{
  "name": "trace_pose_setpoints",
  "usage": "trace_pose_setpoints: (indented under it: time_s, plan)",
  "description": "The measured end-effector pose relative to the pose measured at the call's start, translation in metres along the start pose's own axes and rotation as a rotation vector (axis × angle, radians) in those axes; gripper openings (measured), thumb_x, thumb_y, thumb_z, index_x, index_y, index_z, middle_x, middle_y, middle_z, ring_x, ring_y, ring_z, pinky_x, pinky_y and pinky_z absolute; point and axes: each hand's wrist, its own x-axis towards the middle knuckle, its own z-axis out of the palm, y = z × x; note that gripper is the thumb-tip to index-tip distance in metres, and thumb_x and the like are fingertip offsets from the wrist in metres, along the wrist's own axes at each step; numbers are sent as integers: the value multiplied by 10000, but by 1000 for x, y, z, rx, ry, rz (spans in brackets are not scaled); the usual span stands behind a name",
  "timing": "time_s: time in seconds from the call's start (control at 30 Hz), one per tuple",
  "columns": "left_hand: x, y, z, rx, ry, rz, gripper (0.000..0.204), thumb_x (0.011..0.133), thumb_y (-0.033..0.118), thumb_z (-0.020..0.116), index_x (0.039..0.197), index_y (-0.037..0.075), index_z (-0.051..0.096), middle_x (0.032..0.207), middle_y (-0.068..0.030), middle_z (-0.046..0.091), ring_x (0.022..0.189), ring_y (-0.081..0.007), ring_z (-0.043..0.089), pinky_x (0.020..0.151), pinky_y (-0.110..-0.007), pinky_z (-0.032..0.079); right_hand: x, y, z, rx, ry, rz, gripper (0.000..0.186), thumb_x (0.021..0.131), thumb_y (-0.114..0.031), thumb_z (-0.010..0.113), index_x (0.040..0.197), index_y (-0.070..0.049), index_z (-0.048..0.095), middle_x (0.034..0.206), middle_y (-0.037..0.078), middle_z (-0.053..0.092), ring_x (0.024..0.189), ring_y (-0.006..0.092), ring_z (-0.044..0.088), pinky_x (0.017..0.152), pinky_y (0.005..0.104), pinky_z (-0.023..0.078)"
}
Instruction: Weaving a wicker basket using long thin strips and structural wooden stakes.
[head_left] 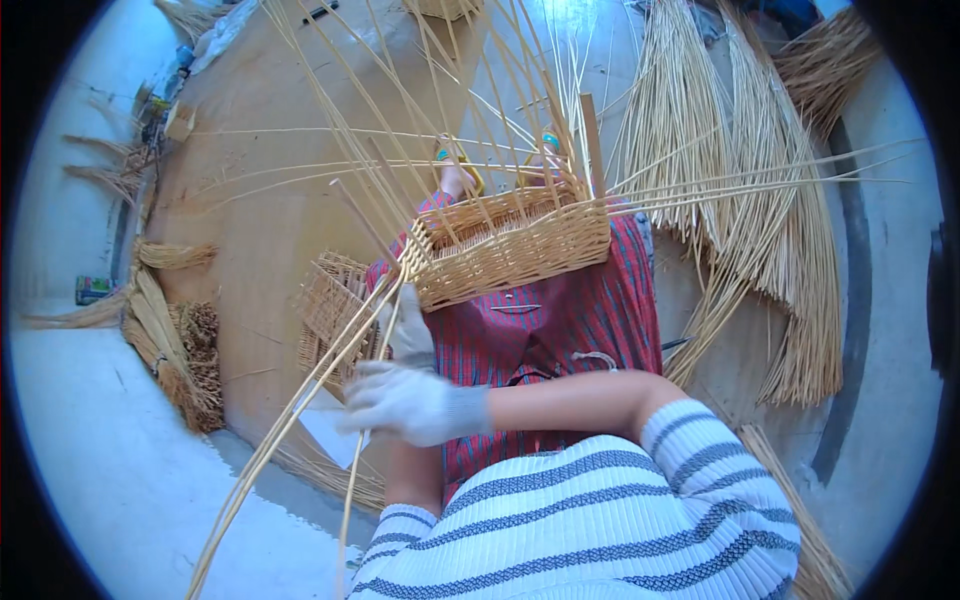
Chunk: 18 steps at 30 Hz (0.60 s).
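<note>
A half-woven wicker basket [520, 250], rectangular and pale tan, rests tilted across my lap, with long upright stakes rising from its rim. My left hand [406, 328], in a white and grey glove, is closed at the basket's near left corner, partly hidden behind my other hand. Crossing in front of my body, my gloved right hand [405, 402] is blurred by motion and closed around a long wicker strand [350, 490] that runs down toward me. Beside it, more loose strands [250, 470] trail from the same corner to the lower left.
Another wicker basket [335, 310] lies on the floor at my left. Large bundles of pale wicker rods [690, 130] lean to the right, with a browner bundle [830, 65] beyond. Shorter bundles [160, 335] line the left side. Long stakes stick out sideways from the basket.
</note>
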Motion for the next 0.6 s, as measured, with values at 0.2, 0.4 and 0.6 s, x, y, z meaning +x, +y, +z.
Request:
trace_pose_setpoints:
  time_s: [0.2,0.4,0.6]
  plan:
    - [17,32,-15,-280,-233,-27,387,974,186,577,1304,-8,516,1215,-115,605,1087,-175,592,966,-319,484,41,6,18,-121,-430,-46,241,787,-147,605,1019,-205,630,834,58,651,914,294,675,867,513,496]
    - [51,63,-4,-605,-505,-136,411,1026,277,495,1303,-26,512,1240,-144,581,1149,-187,573,991,-343,477,27,35,-62,114,-186,-21,264,784,-97,611,1031,-190,620,849,91,653,826,318,673,663,431,545]
    - [29,74,19,-180,-65,-159,393,1062,377,411,1221,57,574,734,-55,647,555,-95,578,522,-201,476,-12,127,-103,725,961,315,223,931,20,525,1105,-118,547,914,74,669,847,225,688,778,364,578]
